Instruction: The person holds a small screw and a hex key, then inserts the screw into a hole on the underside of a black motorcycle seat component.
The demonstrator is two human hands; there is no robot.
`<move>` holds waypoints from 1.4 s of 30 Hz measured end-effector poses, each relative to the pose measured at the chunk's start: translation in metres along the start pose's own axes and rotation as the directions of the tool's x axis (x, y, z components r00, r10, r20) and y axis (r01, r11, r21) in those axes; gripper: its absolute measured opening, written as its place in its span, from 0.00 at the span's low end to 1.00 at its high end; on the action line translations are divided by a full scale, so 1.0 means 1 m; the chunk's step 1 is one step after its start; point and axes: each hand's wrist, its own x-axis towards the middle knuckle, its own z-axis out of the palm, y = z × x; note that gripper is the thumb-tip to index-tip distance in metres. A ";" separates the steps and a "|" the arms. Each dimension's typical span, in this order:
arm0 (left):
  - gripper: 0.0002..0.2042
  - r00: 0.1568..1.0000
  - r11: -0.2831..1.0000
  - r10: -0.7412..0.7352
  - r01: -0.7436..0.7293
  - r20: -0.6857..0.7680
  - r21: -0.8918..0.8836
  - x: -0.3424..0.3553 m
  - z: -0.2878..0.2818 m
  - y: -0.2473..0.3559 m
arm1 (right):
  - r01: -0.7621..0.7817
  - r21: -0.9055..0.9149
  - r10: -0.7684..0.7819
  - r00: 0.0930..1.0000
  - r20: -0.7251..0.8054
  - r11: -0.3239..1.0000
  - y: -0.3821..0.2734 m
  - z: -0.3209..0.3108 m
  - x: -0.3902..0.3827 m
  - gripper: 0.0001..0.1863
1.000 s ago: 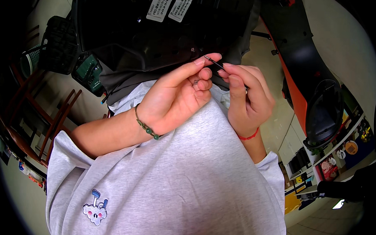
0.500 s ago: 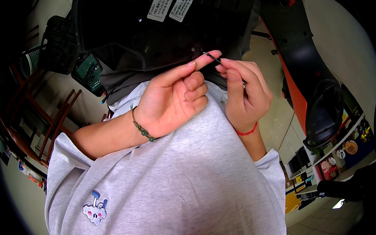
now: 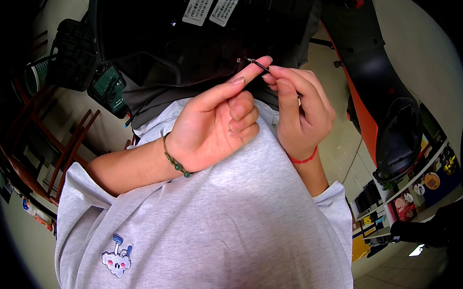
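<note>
My right hand (image 3: 307, 112) is closed, pinching a thin black rod-like tool (image 3: 260, 64) with a small silvery tip at its upper left end. My left hand (image 3: 209, 127) is palm up, index finger stretched toward the upper right behind the tool's tip, thumb lifted apart from that fingertip, other fingers curled loosely; I see nothing gripped in it. Both hands are just below a large black plastic panel (image 3: 143, 29) bearing two white labels (image 3: 198, 8). A small pale ringed spot or hole (image 3: 238, 60) on the panel lies left of the tool's tip; whether they touch, I cannot tell.
A black open case (image 3: 71, 57) and a green circuit-board-like item (image 3: 108, 92) lie at the left beside wooden chair frames (image 3: 73, 144). At the right stands a long black and orange body panel (image 3: 366, 88), with shelving and assorted items (image 3: 403, 204) behind it. Dark grey fabric (image 3: 149, 96) hangs under the black panel.
Both hands and the tool have moved up toward the panel. My left index finger has stretched out farther, and the tool's tip is now closer to the small spot.
</note>
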 end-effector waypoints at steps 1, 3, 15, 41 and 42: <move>0.24 1.000 1.000 -0.002 0.002 -0.011 0.004 0.000 0.001 0.000 | -0.007 0.004 0.007 1.000 0.003 1.000 0.000 0.000 0.001 0.06; 0.24 0.999 1.000 -0.005 0.006 -0.032 0.011 0.001 0.002 -0.001 | -0.016 0.008 0.016 1.000 0.012 1.000 0.000 -0.001 0.003 0.06; 0.15 0.999 0.991 0.035 -0.033 -0.011 0.132 0.019 -0.003 -0.008 | -0.096 -0.034 0.097 0.994 0.049 0.995 -0.007 -0.004 0.007 0.05; 0.14 0.981 0.983 0.098 -0.071 -0.165 0.167 0.026 0.011 -0.008 | 0.385 -0.251 -0.344 0.919 0.193 0.888 -0.008 -0.040 0.034 0.20; 0.14 0.981 0.984 0.099 -0.072 -0.166 0.164 0.026 0.011 -0.008 | 0.380 -0.257 -0.339 0.921 0.189 0.889 -0.009 -0.040 0.035 0.19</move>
